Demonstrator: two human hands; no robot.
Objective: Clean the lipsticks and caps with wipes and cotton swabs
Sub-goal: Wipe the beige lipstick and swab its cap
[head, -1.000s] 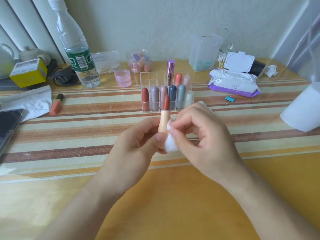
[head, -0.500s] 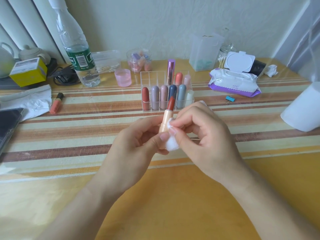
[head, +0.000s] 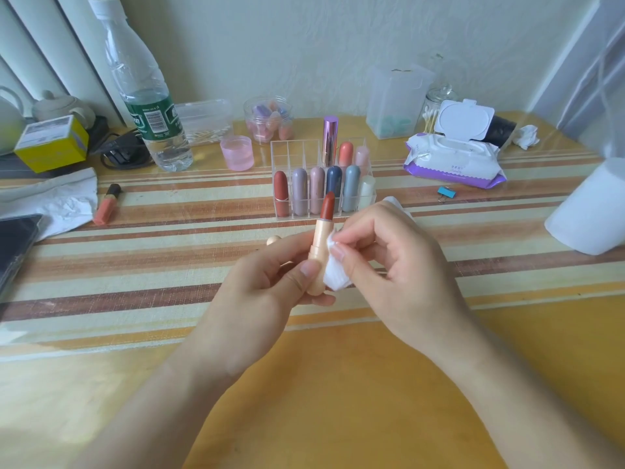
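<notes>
I see the striped table (head: 135,262) filling the frame. At centre my left hand (head: 252,299) grips the uncapped peach lipstick (head: 320,247) upright; my right hand (head: 399,272) pinches a small white wipe (head: 336,281) against its tube.

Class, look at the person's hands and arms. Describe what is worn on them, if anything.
Nothing is worn. The left hand and right hand are bare: no gloves, rings or watch. No sleeves show up to the frame edge. The nails look short and unpainted.
</notes>
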